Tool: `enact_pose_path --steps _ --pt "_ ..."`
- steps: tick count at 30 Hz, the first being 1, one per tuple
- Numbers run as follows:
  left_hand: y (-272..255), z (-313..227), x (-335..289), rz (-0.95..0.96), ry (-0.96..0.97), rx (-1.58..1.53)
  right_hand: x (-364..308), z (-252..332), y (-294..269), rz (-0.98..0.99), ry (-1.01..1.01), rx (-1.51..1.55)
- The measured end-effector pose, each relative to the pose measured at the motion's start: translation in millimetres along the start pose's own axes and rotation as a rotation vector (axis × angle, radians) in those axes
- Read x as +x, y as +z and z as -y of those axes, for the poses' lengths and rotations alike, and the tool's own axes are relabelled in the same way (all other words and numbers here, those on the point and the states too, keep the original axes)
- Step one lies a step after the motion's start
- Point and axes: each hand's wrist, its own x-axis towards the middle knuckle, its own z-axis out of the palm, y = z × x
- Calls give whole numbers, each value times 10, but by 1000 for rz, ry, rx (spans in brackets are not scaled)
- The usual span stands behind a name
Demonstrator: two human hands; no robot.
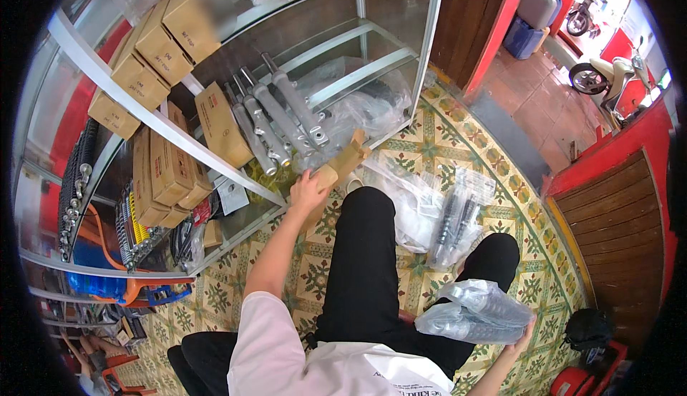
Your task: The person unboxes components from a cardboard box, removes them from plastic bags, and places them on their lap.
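Observation:
My left hand (308,190) is closed on the near end of a long, narrow brown cardboard box (335,170) at the front edge of the glass cabinet. A flap at the box's far end stands up. Over my right thigh, my right hand (524,337) grips the outer end of a clear plastic-wrapped package (472,314). Dark, ribbed parts show through its wrapping, too blurred to name. On the floor between my legs and the doorway lie dark shock absorbers (458,217) in a clear bag, beside crumpled plastic wrap (408,206).
The metal-framed cabinet (422,45) holds several grey fork tubes (275,113), brown boxes (164,167) and yellow springs (136,213). Motorbikes (619,81) stand beyond the doorway at the upper right. A red object (572,382) sits at the lower right, and an orange stool (122,374) at the lower left.

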Motion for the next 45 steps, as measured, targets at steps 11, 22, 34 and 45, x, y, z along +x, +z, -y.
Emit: enact_pose_path --steps 11,22,34,45 --pt "-380 921 -667 -70 -283 -7 -85 77 293 -52 31 32" --pt "-488 1293 -901 -137 -207 23 -29 35 267 141 -257 -288" --pt "-606 1427 -890 10 -211 129 -11 176 226 -80 3 -39" --pt "-684 1479 -911 -23 -240 128 9 150 178 -56 -2 8"
